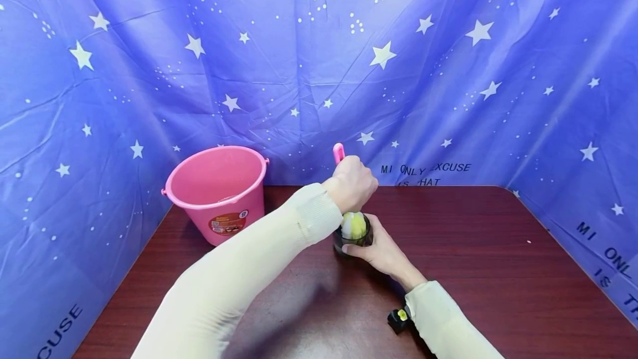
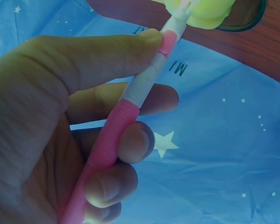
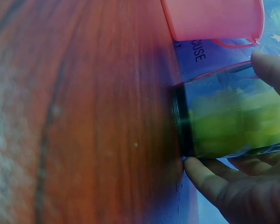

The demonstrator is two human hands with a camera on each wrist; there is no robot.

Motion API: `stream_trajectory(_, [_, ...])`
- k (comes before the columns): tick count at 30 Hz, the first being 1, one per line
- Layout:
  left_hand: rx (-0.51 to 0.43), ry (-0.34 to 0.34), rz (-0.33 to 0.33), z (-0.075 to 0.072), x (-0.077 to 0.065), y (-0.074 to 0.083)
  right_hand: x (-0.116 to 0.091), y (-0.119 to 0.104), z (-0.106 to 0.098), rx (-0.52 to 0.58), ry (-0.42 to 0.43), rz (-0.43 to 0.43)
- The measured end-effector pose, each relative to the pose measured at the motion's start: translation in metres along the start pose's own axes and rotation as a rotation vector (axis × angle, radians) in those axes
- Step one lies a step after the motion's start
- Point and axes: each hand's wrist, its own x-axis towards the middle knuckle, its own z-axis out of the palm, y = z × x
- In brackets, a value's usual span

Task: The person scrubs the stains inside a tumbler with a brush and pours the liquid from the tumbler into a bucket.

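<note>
A pink bucket (image 1: pixel 254 201) stood at the left on the dark red table (image 1: pixel 473 248). Next came the left hand (image 1: pixel 351 183), its fingers curled round the ribbed pink-and-white handle (image 2: pixel 114 133), which crossed the palm on a slant, the thumb pressing its upper white-and-pink part. Beyond the thumb tip, the yellow-and-white sponge head (image 1: pixel 353 226) sat inside a clear, dark-based glass (image 3: pixel 219 107). To its right, the right hand (image 1: pixel 386 254) gripped that glass, thumb on one side, fingers on the other, one fingertip beside the base.
</note>
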Motion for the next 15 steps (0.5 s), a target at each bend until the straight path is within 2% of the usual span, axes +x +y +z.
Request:
stream_trajectory(10, [0.0, -0.011, -0.018, 0.0066, 0.0063, -0.004, -0.001, -0.0011, -0.0008, 0.014, -0.031, 0.002])
stream_trajectory(15, [0.009, 0.007, -0.015, 0.0076, 0.0061, -0.0037, -0.001, -0.0001, -0.0013, 0.022, -0.027, 0.005])
